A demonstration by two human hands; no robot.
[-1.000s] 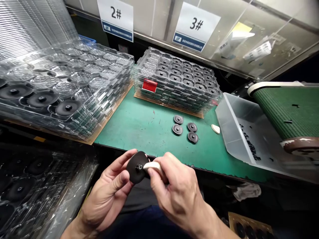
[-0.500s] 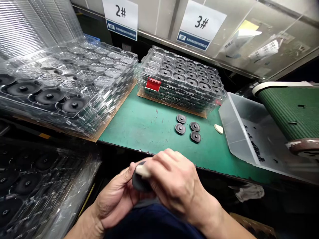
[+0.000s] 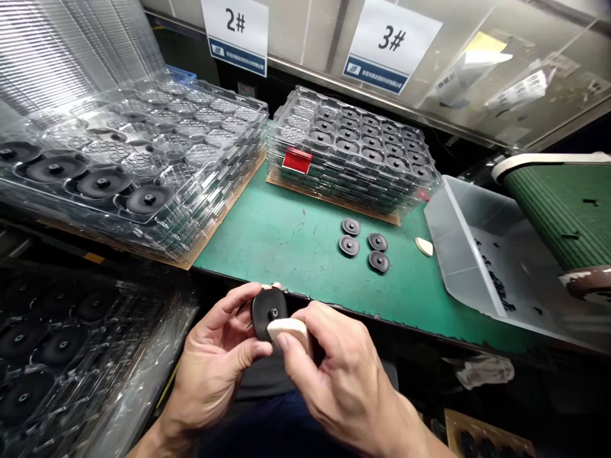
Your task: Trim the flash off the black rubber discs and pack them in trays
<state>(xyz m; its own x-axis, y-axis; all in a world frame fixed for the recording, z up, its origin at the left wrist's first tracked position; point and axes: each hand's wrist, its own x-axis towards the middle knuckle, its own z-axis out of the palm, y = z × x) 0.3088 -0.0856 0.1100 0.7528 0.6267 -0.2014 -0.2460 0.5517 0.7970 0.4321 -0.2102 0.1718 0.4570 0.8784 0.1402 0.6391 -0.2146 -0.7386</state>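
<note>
My left hand (image 3: 214, 356) grips a round black disc (image 3: 262, 312) by its edge, tilted so that the small centre stub faces up towards me. Pinched between the thumb and fingers of my right hand (image 3: 341, 362) is a cream-white sponge pad (image 3: 290, 329), which overlaps the disc's lower right side beside the stub. On the green bench top beyond my hands lie several similar dark discs, among them a near one (image 3: 379, 261). A second cream pad (image 3: 424, 247) rests to the right of these discs.
Stacked clear trays (image 3: 353, 172) with black discs stand at the back. Another tray stack (image 3: 191, 210) is at left, and further bagged trays (image 3: 119, 356) lie lower left. A translucent bin (image 3: 458, 254) with small black pieces sits beside a green conveyor belt (image 3: 563, 197).
My left hand has turned the disc so its stubbed face shows. My right hand has shifted slightly right and down, and the sponge pad now shows more fully at the disc's lower edge.
</note>
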